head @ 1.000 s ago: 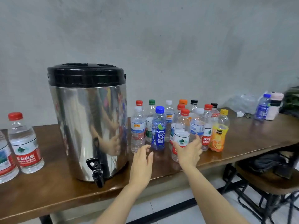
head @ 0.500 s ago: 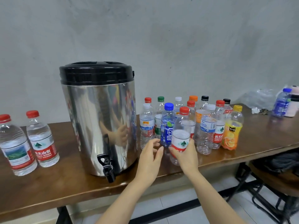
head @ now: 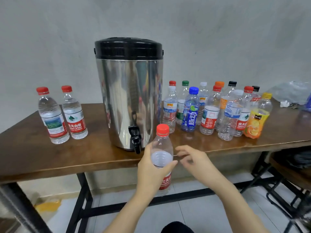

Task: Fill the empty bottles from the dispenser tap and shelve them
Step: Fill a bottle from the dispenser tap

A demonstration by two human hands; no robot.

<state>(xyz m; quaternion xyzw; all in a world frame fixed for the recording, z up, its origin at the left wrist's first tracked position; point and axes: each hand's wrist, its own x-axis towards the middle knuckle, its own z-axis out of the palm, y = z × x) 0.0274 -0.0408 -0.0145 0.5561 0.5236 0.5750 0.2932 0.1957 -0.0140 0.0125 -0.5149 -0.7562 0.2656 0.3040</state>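
1. Holding the red-capped bottle (head: 162,148) upright, my left hand (head: 151,167) had its fingers and thumb wrapped round the middle of it, just above the red label.
2. This bottle was in the air in front of the edge of the bench (head: 50,157), a little to the right of the tap (head: 135,140). Its red cap (head: 162,128) was on, and the clear body looked empty.
3. My right hand (head: 193,158) was just beside the bottle, on its right side. It held nothing and its fingers were loosely bent. The hand was blurred, so I could not tell if a fingertip touched the bottle.
4. The dispenser (head: 129,98) stood on the bench. It was a shiny steel drum with a black lid (head: 128,47). The black tap came out low on its front, near the bench edge.
5. At the right of the dispenser, a group of bottles (head: 210,111) stood upright and close together, with caps of red, green, white, orange, black, blue and yellow.
6. In the front of this group was a blue-capped bottle (head: 191,113) with a blue label. At the right end was a yellow-capped bottle (head: 257,120) with an orange label.
7. At the left of the dispenser, two water bottles (head: 64,115) with red caps stood side by side, and the water in them reached almost to the neck.
8. Far at the right, a crumpled plastic bag (head: 292,91) lay on the bench near the wall.
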